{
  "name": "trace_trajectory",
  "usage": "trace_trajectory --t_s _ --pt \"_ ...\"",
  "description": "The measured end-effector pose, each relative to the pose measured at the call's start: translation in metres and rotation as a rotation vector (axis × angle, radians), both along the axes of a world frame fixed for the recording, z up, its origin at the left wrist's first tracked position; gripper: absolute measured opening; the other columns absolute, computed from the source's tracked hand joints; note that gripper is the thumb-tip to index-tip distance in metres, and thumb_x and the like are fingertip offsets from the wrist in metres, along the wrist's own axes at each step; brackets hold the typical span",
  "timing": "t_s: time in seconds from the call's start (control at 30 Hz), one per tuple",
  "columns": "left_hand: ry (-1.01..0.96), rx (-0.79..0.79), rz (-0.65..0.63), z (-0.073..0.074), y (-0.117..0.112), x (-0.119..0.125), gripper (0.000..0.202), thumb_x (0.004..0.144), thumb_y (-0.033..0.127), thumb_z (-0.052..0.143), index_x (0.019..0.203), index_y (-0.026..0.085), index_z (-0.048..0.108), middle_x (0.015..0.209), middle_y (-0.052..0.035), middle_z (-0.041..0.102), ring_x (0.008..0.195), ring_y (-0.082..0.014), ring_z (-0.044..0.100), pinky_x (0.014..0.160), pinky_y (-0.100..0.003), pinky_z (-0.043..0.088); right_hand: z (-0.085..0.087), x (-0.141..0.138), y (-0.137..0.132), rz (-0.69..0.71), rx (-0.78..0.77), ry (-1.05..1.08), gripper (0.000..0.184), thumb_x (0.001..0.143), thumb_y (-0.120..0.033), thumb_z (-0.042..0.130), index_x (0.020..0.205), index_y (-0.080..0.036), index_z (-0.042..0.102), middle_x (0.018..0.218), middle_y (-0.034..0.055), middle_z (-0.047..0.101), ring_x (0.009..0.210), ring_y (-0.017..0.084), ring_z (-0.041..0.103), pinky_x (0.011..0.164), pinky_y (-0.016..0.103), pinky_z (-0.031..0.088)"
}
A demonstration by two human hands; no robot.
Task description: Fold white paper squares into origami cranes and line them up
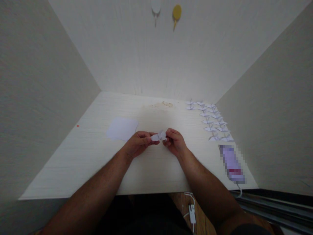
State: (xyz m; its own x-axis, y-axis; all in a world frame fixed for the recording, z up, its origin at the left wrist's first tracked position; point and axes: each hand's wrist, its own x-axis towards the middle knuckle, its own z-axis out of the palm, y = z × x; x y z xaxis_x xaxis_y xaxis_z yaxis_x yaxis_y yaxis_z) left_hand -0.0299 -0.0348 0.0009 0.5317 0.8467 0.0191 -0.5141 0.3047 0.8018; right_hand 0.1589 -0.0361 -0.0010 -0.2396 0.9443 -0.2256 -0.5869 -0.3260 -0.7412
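A small folded piece of white paper (159, 135) is pinched between both hands above the middle of the pale wooden desk (151, 169). My left hand (139, 142) grips its left end with thumb and fingers closed. My right hand (174, 141) is closed on its right end. A flat stack of white paper sheets (121, 128) lies on the desk just left of and behind my left hand.
Several folded white paper cranes (212, 120) stand in rows at the desk's back right. A phone (232, 164) with a white cable lies near the right front edge. Pale walls close in on the left, back and right. Two hooks (166, 13) hang on the back wall.
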Motion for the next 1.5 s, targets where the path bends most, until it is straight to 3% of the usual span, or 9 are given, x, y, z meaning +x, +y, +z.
trace_trajectory --t_s 0.27,0.47,0.53,0.73,0.9,1.1,1.5 --pt "0.074 -0.060 0.129 0.001 0.002 0.003 0.021 0.065 0.022 0.083 0.055 0.013 0.067 0.103 -0.0106 0.075 0.090 -0.0237 0.071 0.085 -0.036 0.056 -0.002 -0.005 0.004 -0.067 0.027 -0.131 0.033 0.063 -0.039 0.080 0.064 -0.020 0.052 0.048 -0.0062 0.053 0.038 0.006 0.042 0.037 0.019 0.030" --pt "0.198 -0.031 0.383 -0.001 0.002 0.009 0.024 0.061 0.021 0.083 0.050 0.014 0.063 0.105 -0.0113 0.073 0.093 -0.0246 0.069 0.088 -0.042 0.056 -0.005 -0.005 0.004 -0.451 0.255 -0.469 0.028 0.076 -0.046 0.066 0.084 -0.020 0.061 0.064 -0.0029 0.061 0.046 0.008 0.047 0.041 0.021 0.037" --pt "0.236 0.003 0.439 -0.003 0.003 0.010 0.024 0.062 0.022 0.082 0.051 0.014 0.063 0.107 -0.0117 0.073 0.097 -0.0255 0.068 0.091 -0.044 0.055 -0.004 -0.005 0.000 -0.497 0.321 -0.563 0.027 0.076 -0.044 0.067 0.085 -0.020 0.062 0.064 -0.0032 0.060 0.049 0.008 0.048 0.045 0.022 0.040" --pt "0.315 0.092 0.458 -0.011 0.004 0.009 0.025 0.067 0.027 0.080 0.054 0.015 0.063 0.111 -0.0123 0.072 0.100 -0.0271 0.068 0.095 -0.048 0.052 -0.003 -0.012 -0.009 -0.423 0.430 -0.809 0.029 0.070 -0.040 0.075 0.090 -0.020 0.066 0.078 0.0007 0.067 0.056 0.010 0.054 0.051 0.023 0.045" --pt "0.431 0.183 0.430 -0.016 0.004 0.006 0.023 0.068 0.029 0.079 0.056 0.016 0.065 0.113 -0.0110 0.072 0.096 -0.0263 0.069 0.095 -0.047 0.051 -0.002 -0.013 -0.009 -0.426 0.458 -0.952 0.020 0.074 -0.038 0.070 0.080 -0.020 0.067 0.071 0.0003 0.068 0.054 0.010 0.054 0.051 0.024 0.045" --pt "0.528 0.235 0.408 -0.014 0.003 0.005 0.022 0.068 0.032 0.079 0.058 0.017 0.066 0.110 -0.0102 0.073 0.099 -0.0264 0.068 0.095 -0.043 0.049 -0.007 -0.012 -0.008 -0.426 0.488 -0.947 0.015 0.077 -0.035 0.068 0.078 -0.020 0.067 0.072 -0.0002 0.069 0.057 0.012 0.057 0.056 0.025 0.047" --pt "0.512 0.220 0.403 -0.011 0.001 0.006 0.019 0.069 0.032 0.078 0.060 0.018 0.069 0.109 -0.0104 0.073 0.098 -0.0255 0.068 0.095 -0.042 0.047 -0.011 -0.011 -0.008 -0.435 0.507 -0.928 0.012 0.079 -0.035 0.068 0.078 -0.023 0.069 0.068 -0.0006 0.068 0.060 0.014 0.058 0.060 0.027 0.047"
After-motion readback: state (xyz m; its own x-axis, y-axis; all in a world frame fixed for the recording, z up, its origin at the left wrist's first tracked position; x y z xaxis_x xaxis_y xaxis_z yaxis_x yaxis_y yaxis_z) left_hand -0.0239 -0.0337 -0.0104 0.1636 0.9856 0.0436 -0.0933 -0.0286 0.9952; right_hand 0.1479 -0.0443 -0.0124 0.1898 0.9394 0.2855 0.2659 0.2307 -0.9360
